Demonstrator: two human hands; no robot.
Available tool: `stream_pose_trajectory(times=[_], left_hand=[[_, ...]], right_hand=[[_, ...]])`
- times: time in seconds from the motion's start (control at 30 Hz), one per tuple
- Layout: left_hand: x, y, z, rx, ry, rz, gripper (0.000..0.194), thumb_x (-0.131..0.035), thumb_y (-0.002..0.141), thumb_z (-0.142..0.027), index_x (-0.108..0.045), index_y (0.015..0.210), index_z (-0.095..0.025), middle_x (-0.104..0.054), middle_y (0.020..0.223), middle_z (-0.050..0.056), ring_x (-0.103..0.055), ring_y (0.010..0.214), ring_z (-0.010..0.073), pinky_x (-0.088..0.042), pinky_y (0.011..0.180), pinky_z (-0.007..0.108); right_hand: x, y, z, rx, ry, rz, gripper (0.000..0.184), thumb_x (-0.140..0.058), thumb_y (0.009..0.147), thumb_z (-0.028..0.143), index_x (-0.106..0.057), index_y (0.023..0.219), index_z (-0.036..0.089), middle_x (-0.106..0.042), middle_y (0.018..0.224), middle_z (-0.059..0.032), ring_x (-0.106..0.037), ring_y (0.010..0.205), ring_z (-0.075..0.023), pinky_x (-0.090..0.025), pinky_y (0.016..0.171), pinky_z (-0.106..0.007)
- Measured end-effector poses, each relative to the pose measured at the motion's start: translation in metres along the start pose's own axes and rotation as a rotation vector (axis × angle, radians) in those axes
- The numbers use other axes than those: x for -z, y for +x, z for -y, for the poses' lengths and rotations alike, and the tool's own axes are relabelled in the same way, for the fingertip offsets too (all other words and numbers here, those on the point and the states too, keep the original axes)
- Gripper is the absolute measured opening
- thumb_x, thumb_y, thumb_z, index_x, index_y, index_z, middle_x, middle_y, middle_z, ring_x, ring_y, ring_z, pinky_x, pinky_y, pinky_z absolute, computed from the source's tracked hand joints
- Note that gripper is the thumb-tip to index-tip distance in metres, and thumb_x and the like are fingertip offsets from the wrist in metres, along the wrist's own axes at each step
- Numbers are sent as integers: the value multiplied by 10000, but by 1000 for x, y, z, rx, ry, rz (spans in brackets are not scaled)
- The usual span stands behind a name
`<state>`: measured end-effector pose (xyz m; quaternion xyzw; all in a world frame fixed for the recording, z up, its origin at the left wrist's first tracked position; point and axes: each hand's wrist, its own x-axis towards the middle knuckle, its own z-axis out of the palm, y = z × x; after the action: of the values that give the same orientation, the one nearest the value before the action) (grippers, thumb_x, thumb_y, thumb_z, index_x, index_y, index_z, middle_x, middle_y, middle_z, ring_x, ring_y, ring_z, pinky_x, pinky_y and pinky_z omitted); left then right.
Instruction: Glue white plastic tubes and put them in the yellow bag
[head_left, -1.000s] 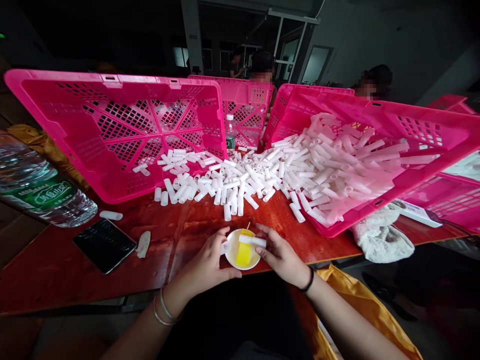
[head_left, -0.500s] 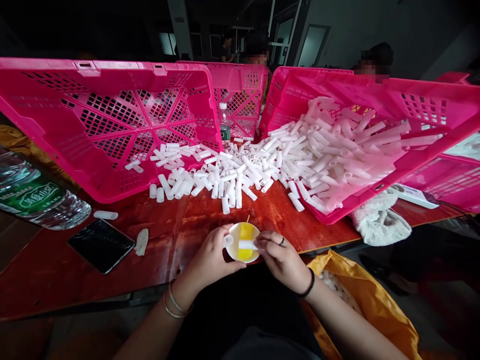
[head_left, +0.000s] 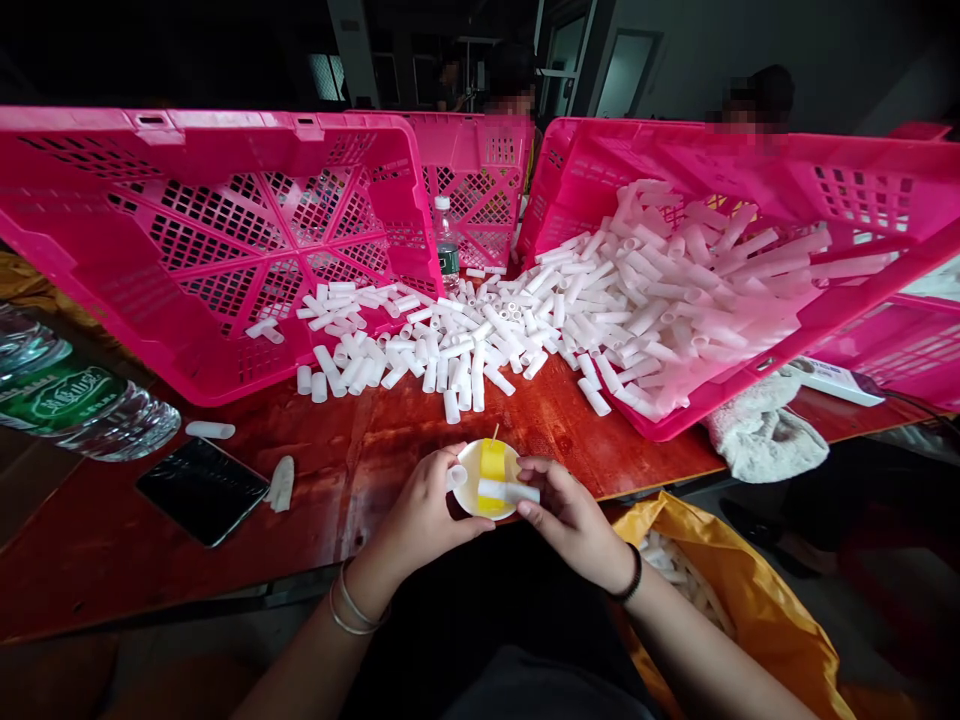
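A small pale bowl (head_left: 463, 491) with a yellow strip (head_left: 492, 458) and a thin stick (head_left: 495, 432) in it sits at the table's front edge. My left hand (head_left: 421, 508) is closed around the bowl's left side, thumb along its near rim. A short white tube (head_left: 456, 477) is also pinched in its fingers. Over the bowl, another white plastic tube (head_left: 511, 492) lies slanted across the yellow strip. Its right end rests between thumb and fingers of my right hand (head_left: 576, 515).
Loose white tubes (head_left: 457, 350) spill between the left pink crate (head_left: 285, 130) and the filled right crate (head_left: 750, 390). A phone (head_left: 202, 490), a large water bottle (head_left: 82, 400) and a small bottle (head_left: 448, 250) stand or lie around. A yellow sack (head_left: 757, 580) with tubes hangs below right.
My right fingers have loosened and spread a little, baring more of the tube, whose right end now points lower. My left hand keeps its hold on the bowl.
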<state>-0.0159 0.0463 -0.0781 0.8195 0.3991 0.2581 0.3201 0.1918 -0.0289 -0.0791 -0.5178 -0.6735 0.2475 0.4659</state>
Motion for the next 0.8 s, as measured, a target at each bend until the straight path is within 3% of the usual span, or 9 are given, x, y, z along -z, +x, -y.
stream_pose_trajectory(times=[0.07, 0.2, 0.27, 0.4, 0.5, 0.6, 0.7, 0.8], left_hand=[[-1, 0, 2, -7, 11, 11, 804, -827, 619, -321, -369, 1273, -227, -494, 1329, 134, -506, 1205, 299, -455, 990, 461], [3, -1, 2, -54, 61, 29, 835, -833, 603, -385, -358, 1269, -217, -472, 1339, 148, -475, 1233, 320, -429, 1014, 479], [9, -2, -1, -81, 110, 21, 733, -766, 677, -449, -375, 1241, -191, -418, 1381, 182, -435, 1265, 346, -401, 1029, 510], [27, -5, -14, -43, 190, 31, 253, -374, 958, -336, -445, 1153, -191, -582, 1164, 136, -581, 1065, 266, -488, 892, 426], [38, -5, -26, -145, 291, 68, 240, -393, 959, -311, -507, 1149, -221, -634, 1024, 83, -601, 949, 248, -500, 822, 380], [42, -4, -38, -236, 415, 6, 271, -425, 937, -273, -564, 1168, -241, -638, 989, 80, -578, 926, 259, -472, 860, 414], [33, -7, -57, -170, 287, 56, 245, -456, 912, -298, -615, 1085, -230, -634, 926, 84, -571, 876, 253, -466, 828, 397], [16, -18, -80, 84, -203, 382, 326, -414, 922, -432, -616, 949, -177, -573, 721, 39, -520, 612, 161, -452, 586, 279]], right_hand=[[-1, -1, -2, 6, -36, 2, 189, -536, 914, 220, -591, 1095, 218, -648, 971, -81, -644, 901, -202, -559, 788, -348], [0, -2, -11, 294, -225, 34, 190, -524, 897, 127, -648, 1001, 227, -620, 1026, -97, -590, 989, -226, -529, 835, -399], [0, -1, -12, 336, -203, 32, 189, -525, 894, 118, -642, 985, 236, -620, 1030, -93, -588, 986, -224, -526, 836, -411], [0, 6, 1, 38, 161, -138, 109, -563, 903, 266, -577, 1002, 222, -632, 961, -84, -631, 850, -190, -562, 730, -348], [4, 14, 18, -154, 392, -105, 193, -584, 885, 381, -580, 982, 213, -627, 815, -38, -605, 660, -140, -541, 577, -264], [10, 21, 32, -232, 382, 6, 243, -588, 868, 432, -587, 926, 196, -595, 713, -7, -552, 572, -119, -482, 489, -230], [12, 25, 44, -114, 124, 9, 229, -499, 918, 362, -545, 763, 200, -534, 614, 13, -486, 513, -109, -421, 470, -233], [13, 21, 60, 211, -180, -35, 319, -401, 941, 251, -455, 627, 222, -497, 539, 8, -477, 503, -127, -401, 506, -266]])
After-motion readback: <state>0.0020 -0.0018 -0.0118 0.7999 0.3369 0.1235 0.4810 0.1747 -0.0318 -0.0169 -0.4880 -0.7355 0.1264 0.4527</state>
